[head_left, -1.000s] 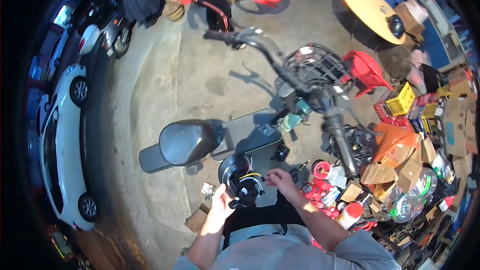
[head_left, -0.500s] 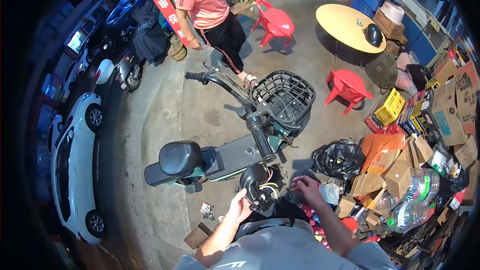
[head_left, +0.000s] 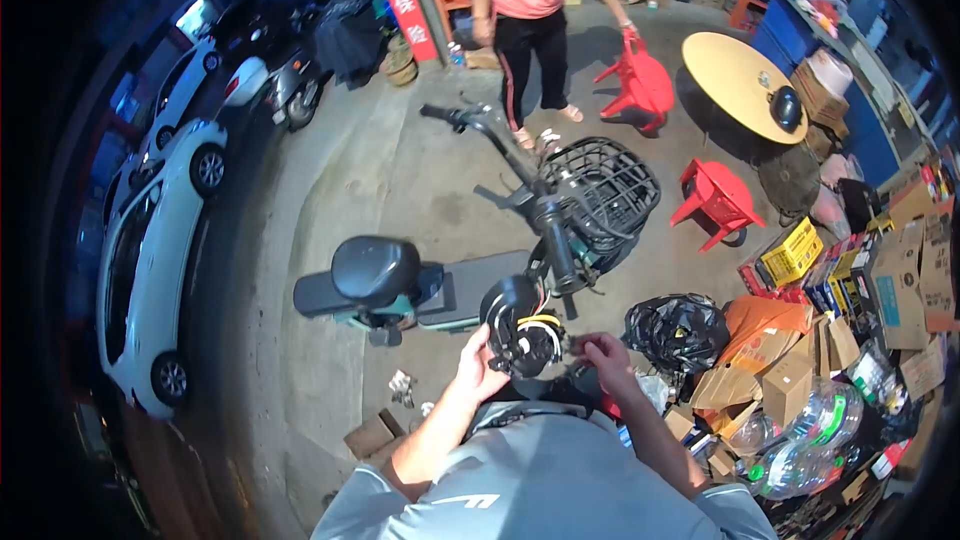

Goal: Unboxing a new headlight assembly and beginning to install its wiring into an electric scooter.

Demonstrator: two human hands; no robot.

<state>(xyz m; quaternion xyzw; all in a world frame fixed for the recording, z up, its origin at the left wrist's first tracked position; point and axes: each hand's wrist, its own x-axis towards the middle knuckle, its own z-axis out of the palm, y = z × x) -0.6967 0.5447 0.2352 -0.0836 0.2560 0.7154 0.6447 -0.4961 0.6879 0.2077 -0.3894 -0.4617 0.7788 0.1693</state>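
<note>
Holding a black round headlight housing at lower centre of the frame, the left hand grips its rim closed while the right hand pinches its yellow and white wires; the housing appears rigid, light, best held by the rim, the wires pliable.

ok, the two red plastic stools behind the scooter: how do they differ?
The far red stool is tipped over at an angle and gripped by another person's hand; the near red stool stands upright on the concrete, untouched. The far one sits left of the round yellow table, the near one below it, beside the scooter's wire basket. Both look like the same red moulded plastic type.
</note>
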